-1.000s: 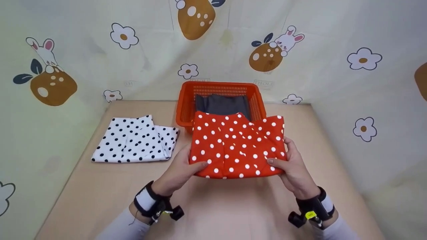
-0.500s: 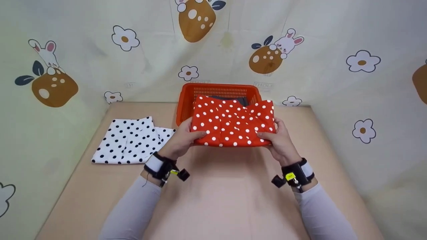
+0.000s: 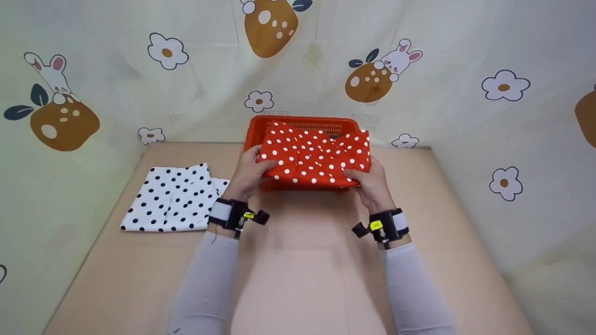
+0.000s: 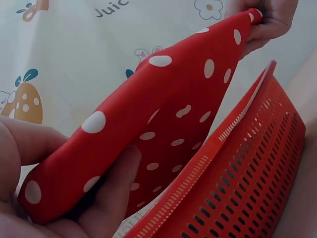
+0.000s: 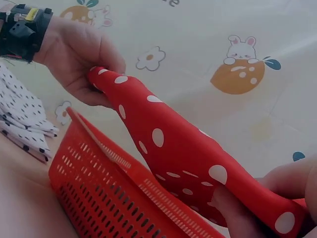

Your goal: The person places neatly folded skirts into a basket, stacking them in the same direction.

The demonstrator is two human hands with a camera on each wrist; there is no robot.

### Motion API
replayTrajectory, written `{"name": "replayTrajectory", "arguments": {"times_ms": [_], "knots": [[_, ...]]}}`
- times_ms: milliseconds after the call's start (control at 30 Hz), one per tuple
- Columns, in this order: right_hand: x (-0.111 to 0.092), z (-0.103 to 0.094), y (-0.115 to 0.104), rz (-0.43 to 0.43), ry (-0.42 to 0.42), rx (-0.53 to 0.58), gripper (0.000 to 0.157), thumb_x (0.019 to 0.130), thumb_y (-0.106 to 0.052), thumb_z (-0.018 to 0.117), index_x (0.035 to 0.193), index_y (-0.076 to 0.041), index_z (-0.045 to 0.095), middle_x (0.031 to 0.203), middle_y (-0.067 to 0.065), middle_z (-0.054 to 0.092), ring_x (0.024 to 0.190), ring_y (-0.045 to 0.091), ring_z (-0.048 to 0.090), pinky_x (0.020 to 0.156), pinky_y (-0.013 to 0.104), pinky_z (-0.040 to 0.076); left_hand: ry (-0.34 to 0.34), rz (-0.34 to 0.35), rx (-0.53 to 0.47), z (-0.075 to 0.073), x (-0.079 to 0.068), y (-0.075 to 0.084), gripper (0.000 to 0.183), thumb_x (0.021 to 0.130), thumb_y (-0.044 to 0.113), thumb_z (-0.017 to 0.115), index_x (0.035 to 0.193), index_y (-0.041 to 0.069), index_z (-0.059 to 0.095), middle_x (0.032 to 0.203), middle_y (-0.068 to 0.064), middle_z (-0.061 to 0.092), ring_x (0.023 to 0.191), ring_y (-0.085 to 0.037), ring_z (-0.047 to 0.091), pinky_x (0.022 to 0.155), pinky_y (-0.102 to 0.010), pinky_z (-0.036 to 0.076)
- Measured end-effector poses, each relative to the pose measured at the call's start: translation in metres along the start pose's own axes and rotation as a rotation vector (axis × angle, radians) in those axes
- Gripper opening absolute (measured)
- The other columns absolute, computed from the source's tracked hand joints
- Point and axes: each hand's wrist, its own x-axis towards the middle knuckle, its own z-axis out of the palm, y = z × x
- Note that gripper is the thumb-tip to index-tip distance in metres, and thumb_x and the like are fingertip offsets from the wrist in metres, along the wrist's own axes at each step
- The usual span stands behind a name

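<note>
A folded red cloth with white polka dots (image 3: 316,156) hangs between both hands over the red plastic basket (image 5: 106,186). My left hand (image 3: 249,174) grips its left end, thumb on top and fingers beneath. At the other end my right hand (image 3: 372,181) pinches it the same way. In the left wrist view the red cloth (image 4: 163,94) shows its near edge above the basket's rim (image 4: 218,136), with part of it slanting down past the rim. Most of the basket's inside, and the dark cloth in it, is hidden behind the red cloth.
A folded white cloth with black dots (image 3: 170,200) lies on the table (image 3: 298,270) to the left, partly behind my left wrist. A printed curtain (image 3: 205,74) with rabbits and flowers stands behind the basket and along both sides.
Both hands have carried the red polka-dot cloth forward, away from me, from in front of the basket to over it. The dark cloth inside is now nearly covered from view.
</note>
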Motion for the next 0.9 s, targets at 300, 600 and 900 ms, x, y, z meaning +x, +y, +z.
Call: {"name": "replayTrajectory", "arguments": {"times_ms": [300, 600, 900], "knots": [[0.026, 0.009, 0.000, -0.117, 0.152, -0.188, 0.070, 0.094, 0.006, 0.072, 0.157, -0.012, 0.046, 0.153, 0.013, 0.057, 0.133, 0.030, 0.063, 0.105, 0.041, 0.060, 0.100, 0.097, 0.088, 0.007, 0.021, 0.003, 0.053, 0.102, 0.001, 0.066, 0.152, 0.009, 0.049, 0.145, -0.013, 0.064, 0.128, -0.029, 0.066, 0.107, -0.043, 0.059], [0.034, 0.006, 0.010, -0.248, 0.215, -0.434, 0.058, 0.098, -0.002, 0.072, 0.151, -0.016, 0.052, 0.149, 0.006, 0.062, 0.131, 0.024, 0.062, 0.114, 0.043, 0.054, 0.241, 0.126, 0.288, 0.025, 0.029, -0.016, 0.051, 0.103, 0.007, 0.069, 0.150, 0.016, 0.054, 0.141, -0.007, 0.069, 0.124, -0.021, 0.068, 0.108, -0.042, 0.058], [0.039, 0.019, 0.026, -0.462, 0.275, -0.693, 0.046, 0.099, -0.006, 0.073, 0.141, -0.015, 0.059, 0.142, 0.010, 0.069, 0.127, 0.026, 0.066, 0.115, 0.049, 0.053, 0.344, 0.212, 0.677, 0.030, 0.032, -0.024, 0.049, 0.104, 0.014, 0.069, 0.151, 0.017, 0.054, 0.148, -0.006, 0.066, 0.133, -0.023, 0.064, 0.115, -0.047, 0.053]]}}
